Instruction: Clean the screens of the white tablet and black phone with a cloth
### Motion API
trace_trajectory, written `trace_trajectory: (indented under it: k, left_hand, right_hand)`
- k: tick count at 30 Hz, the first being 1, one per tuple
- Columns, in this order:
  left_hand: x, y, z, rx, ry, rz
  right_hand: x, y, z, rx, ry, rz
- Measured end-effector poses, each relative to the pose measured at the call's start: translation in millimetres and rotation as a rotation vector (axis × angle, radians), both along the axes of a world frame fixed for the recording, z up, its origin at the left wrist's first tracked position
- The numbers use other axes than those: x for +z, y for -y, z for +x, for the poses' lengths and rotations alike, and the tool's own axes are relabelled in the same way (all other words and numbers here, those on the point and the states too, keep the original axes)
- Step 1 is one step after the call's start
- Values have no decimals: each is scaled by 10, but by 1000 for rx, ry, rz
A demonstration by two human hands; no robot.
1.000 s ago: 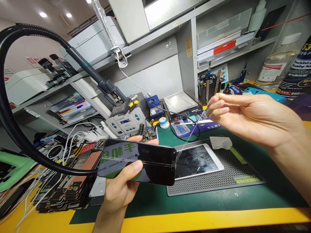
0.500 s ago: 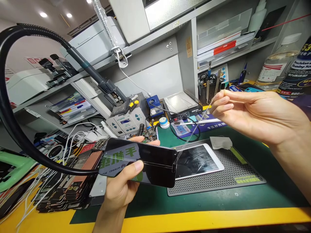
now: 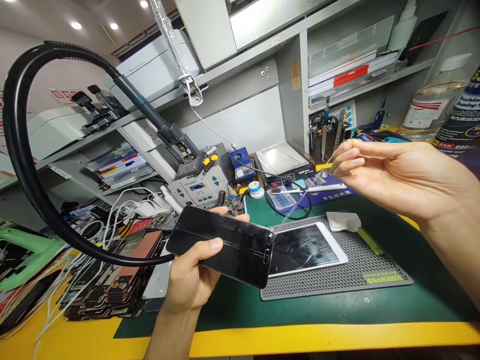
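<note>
My left hand (image 3: 191, 275) grips a black smartphone (image 3: 240, 260), thumb across its glass and fingers behind. A pale line runs lengthwise over the dark screen. My right hand (image 3: 393, 180) is raised at the right, thumb and fingertips pinched on a thin clear plastic strip (image 3: 302, 197). That strip slants down toward the phone's right end; whether it touches the phone I cannot tell. Behind the phone, a white-framed tablet (image 3: 303, 247) lies on a grey perforated mat (image 3: 337, 281), partly covered by the phone.
A thick black hose (image 3: 22, 170) loops at the left, ending near the phone. Stacked phone parts (image 3: 116, 285) and white cables stand there. A soldering station (image 3: 197, 187), a hot plate (image 3: 281, 160) and a tool holder (image 3: 324, 142) line the back. Bottles (image 3: 425, 110) stand right.
The phone has tilted, so the mirrored lettering on its screen is gone. Both hands sit slightly further right in view, and the whole scene has shifted a little with the camera.
</note>
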State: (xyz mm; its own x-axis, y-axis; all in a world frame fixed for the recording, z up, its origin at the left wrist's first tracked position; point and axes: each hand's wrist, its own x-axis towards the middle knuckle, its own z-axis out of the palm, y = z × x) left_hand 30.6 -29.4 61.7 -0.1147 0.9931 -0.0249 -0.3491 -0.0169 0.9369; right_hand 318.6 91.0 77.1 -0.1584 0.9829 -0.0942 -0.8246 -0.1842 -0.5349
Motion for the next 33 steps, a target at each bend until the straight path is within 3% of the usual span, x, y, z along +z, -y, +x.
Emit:
trace_trajectory:
  k: [20, 33]
  left_hand:
    - [1, -20, -33, -15, 36, -49]
    - [-4, -52, -106, -48, 144, -78]
  right_hand:
    - [55, -16, 14, -100, -47, -120]
    - [77, -13, 101, -172, -56, -66]
